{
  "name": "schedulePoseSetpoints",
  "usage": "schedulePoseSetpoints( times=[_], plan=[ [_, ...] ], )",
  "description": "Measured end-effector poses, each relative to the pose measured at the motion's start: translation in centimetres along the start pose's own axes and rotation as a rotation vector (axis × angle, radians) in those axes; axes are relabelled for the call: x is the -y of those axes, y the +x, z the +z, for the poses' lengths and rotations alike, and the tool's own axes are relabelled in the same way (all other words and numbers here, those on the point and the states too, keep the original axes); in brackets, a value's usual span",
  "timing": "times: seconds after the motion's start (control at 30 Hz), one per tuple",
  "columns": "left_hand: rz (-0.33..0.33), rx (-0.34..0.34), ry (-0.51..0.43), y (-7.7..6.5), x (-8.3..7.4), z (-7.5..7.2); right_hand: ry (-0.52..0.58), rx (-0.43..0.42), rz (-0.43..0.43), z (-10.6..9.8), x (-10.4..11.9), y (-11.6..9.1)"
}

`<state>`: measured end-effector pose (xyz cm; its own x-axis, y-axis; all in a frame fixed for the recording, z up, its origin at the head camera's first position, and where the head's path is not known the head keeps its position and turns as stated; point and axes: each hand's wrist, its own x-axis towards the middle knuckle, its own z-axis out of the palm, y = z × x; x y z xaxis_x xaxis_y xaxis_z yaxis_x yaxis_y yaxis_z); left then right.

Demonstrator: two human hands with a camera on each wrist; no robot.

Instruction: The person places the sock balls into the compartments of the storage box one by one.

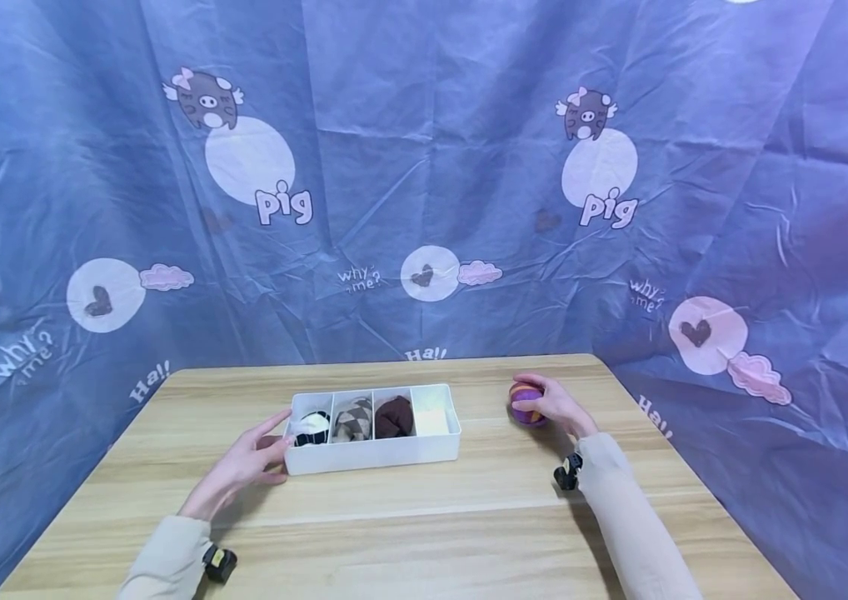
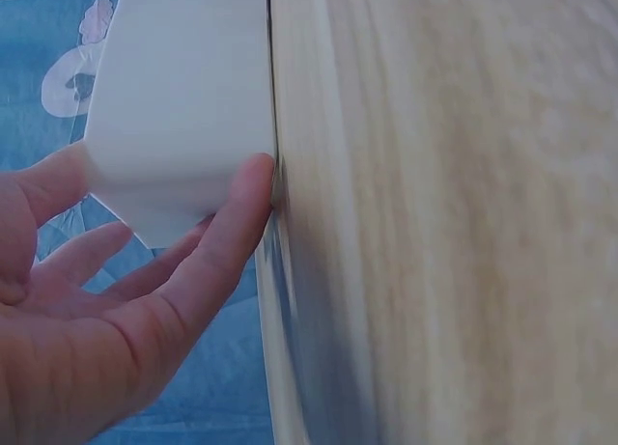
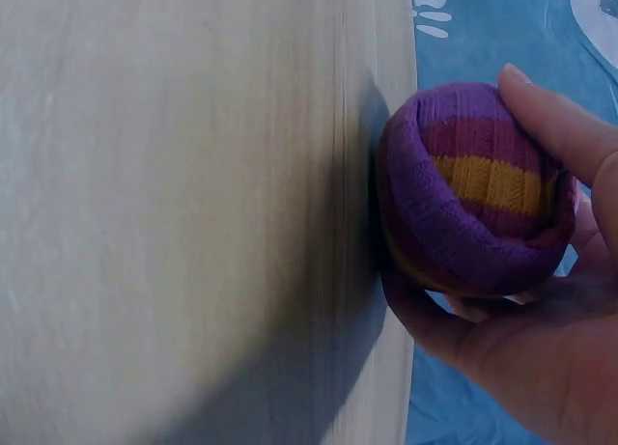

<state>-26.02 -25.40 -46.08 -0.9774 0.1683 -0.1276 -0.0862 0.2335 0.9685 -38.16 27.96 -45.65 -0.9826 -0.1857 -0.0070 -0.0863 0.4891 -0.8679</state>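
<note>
My right hand [image 1: 555, 406] holds a rolled-up pair of socks [image 3: 473, 189] striped in purple, maroon and mustard, thumb on one side and fingers curved around the other. The bundle sits at or just above the tabletop, right of a white divided box [image 1: 371, 454]. At the box's left end my left hand [image 1: 247, 458] rests its fairly straight fingers against the wall and corner. Three compartments hold rolled socks: a black-and-white pair [image 1: 312, 427], a beige-and-brown checked pair [image 1: 353, 419] and a dark brown pair [image 1: 394, 417]. The rightmost compartment [image 1: 433, 412] shows only its white interior.
The light wood table [image 1: 424, 542] carries the box near its back edge. A blue printed curtain [image 1: 424, 192] hangs behind and along both sides. Small black cameras are strapped to the left wrist [image 1: 219, 564] and the right wrist [image 1: 568, 472].
</note>
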Motion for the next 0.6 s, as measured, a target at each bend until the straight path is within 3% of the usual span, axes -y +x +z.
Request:
schedulePoseSetpoints(
  times=[0.17,0.6],
  plan=[
    [-0.007,-0.004,0.004,0.12,-0.01,-0.18,-0.031,-0.011,-0.012,-0.06,-0.09,-0.06],
    [-0.011,0.000,0.005,-0.01,-0.22,0.00,0.037,-0.054,-0.048,0.68,0.73,-0.25]
  ],
)
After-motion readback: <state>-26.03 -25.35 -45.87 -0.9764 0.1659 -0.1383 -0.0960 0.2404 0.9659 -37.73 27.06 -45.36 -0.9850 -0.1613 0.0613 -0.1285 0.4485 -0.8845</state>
